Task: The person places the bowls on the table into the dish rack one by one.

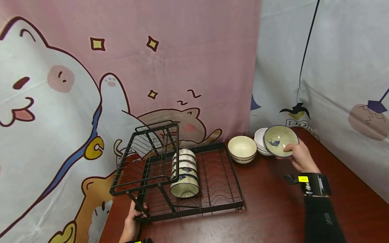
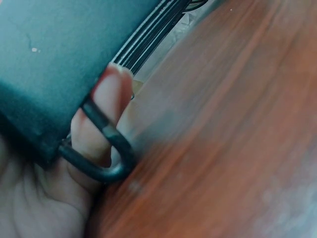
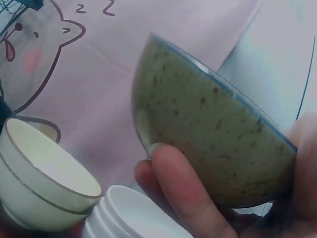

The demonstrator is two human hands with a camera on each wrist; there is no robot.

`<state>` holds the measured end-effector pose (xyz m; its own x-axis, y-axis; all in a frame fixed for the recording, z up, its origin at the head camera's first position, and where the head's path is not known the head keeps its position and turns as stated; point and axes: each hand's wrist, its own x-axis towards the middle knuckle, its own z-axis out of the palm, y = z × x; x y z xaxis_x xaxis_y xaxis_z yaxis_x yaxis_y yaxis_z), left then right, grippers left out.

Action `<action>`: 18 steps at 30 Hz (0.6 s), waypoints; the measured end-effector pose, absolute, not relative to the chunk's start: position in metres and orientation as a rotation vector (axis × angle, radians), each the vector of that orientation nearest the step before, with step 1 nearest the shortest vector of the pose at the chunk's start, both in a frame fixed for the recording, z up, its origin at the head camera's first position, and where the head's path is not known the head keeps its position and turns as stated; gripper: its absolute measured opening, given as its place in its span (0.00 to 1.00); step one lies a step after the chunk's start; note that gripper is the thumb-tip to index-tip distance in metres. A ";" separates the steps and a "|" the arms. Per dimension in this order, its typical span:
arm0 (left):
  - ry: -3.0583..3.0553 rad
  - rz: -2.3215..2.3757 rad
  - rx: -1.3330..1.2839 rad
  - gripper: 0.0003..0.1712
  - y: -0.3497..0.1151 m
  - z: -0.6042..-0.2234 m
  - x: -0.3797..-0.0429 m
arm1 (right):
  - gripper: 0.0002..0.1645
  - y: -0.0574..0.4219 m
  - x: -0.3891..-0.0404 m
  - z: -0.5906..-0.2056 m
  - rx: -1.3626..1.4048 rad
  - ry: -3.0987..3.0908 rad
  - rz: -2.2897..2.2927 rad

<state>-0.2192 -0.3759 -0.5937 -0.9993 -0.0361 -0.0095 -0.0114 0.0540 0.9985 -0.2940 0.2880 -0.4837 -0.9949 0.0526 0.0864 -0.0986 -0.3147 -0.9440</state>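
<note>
My right hand [image 1: 302, 158] holds a green speckled bowl [image 1: 278, 135] up off the table, thumb inside and fingers on the outside. The bowl has a blue rim and a blue figure inside; it is tilted toward the head camera. In the right wrist view its speckled underside [image 3: 208, 119] rests against my fingers. Down at the front left corner of a black two-tier dish rack [image 1: 200, 211], my left hand [image 1: 132, 221] grips the frame. The left wrist view shows that hand around the rack's corner, beside a bent wire foot [image 2: 124, 153].
Several patterned bowls [image 1: 184, 190] stand on edge in a row in the rack's lower tier. Right of the rack is a stack of cream bowls [image 1: 242, 146], then a stack of small white bowls [image 1: 260, 138]. Cartoon-printed cloth [image 1: 206, 67] hangs behind the brown table [image 1: 261, 209].
</note>
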 end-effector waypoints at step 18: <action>-2.264 -2.127 0.050 0.32 -0.376 -0.592 -0.218 | 0.50 0.223 -0.309 -0.479 0.076 -2.069 1.973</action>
<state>-0.2181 -0.3757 -0.5921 -0.9989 -0.0472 0.0035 0.0005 0.0625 0.9980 -0.3090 0.2232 -0.4787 -0.9592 0.1542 0.2372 -0.2295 0.0657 -0.9711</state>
